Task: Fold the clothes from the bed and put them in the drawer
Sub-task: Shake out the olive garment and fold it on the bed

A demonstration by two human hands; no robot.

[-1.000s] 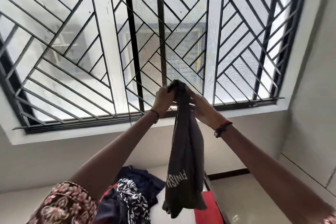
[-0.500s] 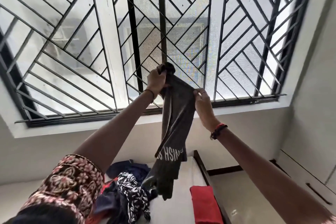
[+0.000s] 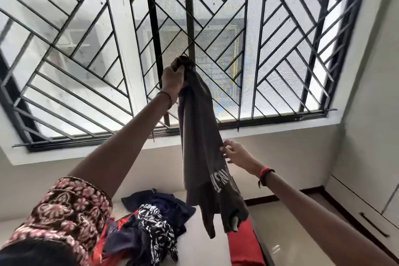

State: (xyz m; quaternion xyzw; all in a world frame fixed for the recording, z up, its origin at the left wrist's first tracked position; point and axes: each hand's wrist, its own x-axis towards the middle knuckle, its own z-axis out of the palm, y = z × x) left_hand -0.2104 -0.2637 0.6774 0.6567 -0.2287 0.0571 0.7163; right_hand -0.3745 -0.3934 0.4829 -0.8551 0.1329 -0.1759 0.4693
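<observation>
Head cam: shirt (image 3: 198,136) txt (image 3: 221,179) partly creased, unreadable.

White lettering (image 3: 222,181) on the grey garment (image 3: 200,136) was creased and unreadable. Fingertips of the left hand (image 3: 172,81) were buried in the garment's bunched top. Below the garment, the red cloth (image 3: 244,246) and the clothes pile (image 3: 151,222) ran off the bottom edge.

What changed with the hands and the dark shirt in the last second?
The right hand left the top of the dark shirt and slid down its edge, now pinching it about halfway down. The left hand still grips the top, held high. The pile of clothes and the red cloth on the bed stayed put.
</observation>
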